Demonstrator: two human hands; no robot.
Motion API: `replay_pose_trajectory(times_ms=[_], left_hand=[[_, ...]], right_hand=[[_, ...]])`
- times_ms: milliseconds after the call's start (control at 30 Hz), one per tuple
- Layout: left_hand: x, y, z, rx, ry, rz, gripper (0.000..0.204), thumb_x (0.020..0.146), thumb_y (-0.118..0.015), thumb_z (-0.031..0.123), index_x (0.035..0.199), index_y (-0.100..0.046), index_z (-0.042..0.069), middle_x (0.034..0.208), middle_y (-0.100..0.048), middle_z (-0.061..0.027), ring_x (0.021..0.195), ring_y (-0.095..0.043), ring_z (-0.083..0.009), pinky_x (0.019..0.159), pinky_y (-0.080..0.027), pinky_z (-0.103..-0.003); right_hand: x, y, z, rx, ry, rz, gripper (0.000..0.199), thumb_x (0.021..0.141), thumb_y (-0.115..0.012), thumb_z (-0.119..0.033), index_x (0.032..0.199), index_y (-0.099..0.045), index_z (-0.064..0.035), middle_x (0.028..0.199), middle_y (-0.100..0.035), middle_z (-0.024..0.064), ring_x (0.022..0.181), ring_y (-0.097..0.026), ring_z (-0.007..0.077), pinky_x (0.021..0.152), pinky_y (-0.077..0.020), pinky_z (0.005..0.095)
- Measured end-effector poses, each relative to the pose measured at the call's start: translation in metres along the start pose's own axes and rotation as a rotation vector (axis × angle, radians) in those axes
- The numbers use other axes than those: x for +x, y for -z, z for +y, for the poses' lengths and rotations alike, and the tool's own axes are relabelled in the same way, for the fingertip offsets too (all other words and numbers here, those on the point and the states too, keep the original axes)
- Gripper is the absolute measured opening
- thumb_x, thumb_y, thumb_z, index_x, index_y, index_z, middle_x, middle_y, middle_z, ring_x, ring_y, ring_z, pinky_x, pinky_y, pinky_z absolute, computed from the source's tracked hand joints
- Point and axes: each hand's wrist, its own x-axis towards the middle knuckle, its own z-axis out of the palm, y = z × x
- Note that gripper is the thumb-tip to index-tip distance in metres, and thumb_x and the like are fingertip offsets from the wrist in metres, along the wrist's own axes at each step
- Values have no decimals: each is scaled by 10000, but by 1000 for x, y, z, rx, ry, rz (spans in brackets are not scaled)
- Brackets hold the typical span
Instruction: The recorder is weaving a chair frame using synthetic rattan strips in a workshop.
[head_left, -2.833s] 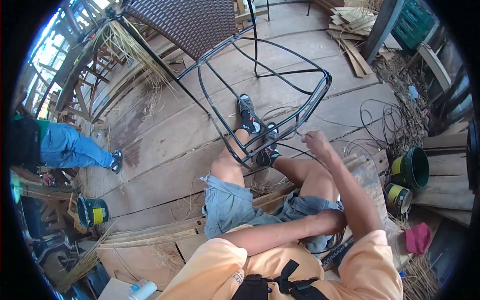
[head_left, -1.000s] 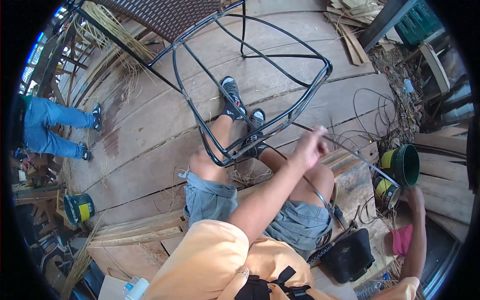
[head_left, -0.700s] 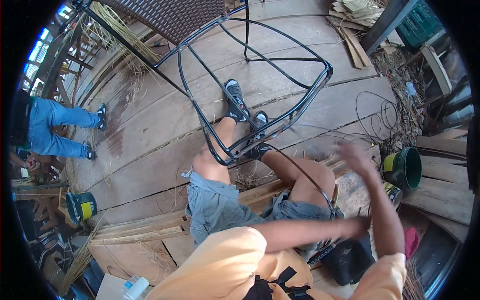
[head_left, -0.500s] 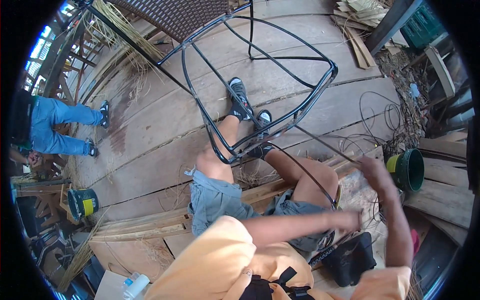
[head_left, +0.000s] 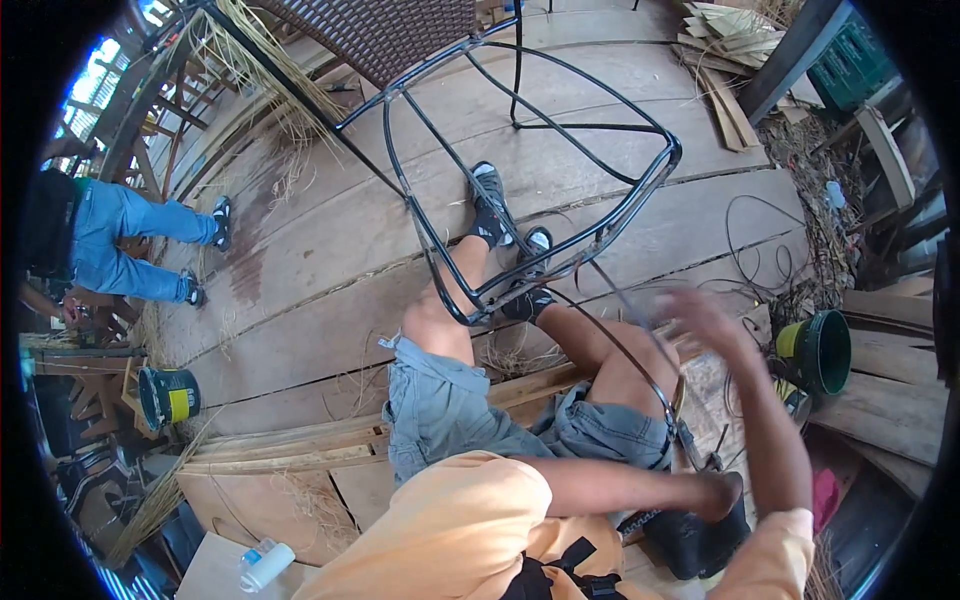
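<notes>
A black metal chair frame (head_left: 640,200) with a brown woven panel (head_left: 370,45) lies tilted before my legs. One dark flexible strand (head_left: 635,355) curves from its near edge down past my right knee. Another strand (head_left: 606,279) leads from the same edge toward my right hand (head_left: 705,320), which is smeared by motion, so its grip is unclear. My left arm reaches across my lap; my left hand (head_left: 722,495) is at a black bag-like object (head_left: 680,545), its fingers hidden. Dark tools (head_left: 692,447) rest beside my right thigh, partly hidden.
Green buckets stand right (head_left: 826,350) and left (head_left: 165,398). Loose dark strands (head_left: 755,250) coil on the plank floor (head_left: 330,270). Wood offcuts (head_left: 725,95) lie at the far right. At left stands another person in blue jeans (head_left: 135,240). A white bottle (head_left: 268,568) is at lower left.
My right hand has swung left toward the chair frame, and the strand once stretched out to it now looks shorter and blurred. My left hand has dropped toward the black bag-like object.
</notes>
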Motion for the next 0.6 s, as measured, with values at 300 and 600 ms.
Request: replay_pose_trajectory(times_ms=[300, 600], left_hand=[[-31, 194, -108, -1563, 72, 694, 240, 828, -585, 321, 749, -519, 105, 621, -504, -16, 448, -483, -140, 384, -375, -285], [28, 38, -155, 183, -436, 876, 171, 741, -519, 135, 799, -524, -26, 783, -515, -127, 760, -514, -265, 661, -425, -375]], right_hand=[[-230, 124, 2, -666, -758, 254, 201, 830, -505, -151, 904, -572, 23, 787, -588, 194, 709, -567, 283, 633, -412, 386], [-65, 70, -23, -762, -583, 295, 319, 828, -507, -166, 1125, -545, -55, 1035, -599, 183, 952, -569, 357, 803, -464, 385]])
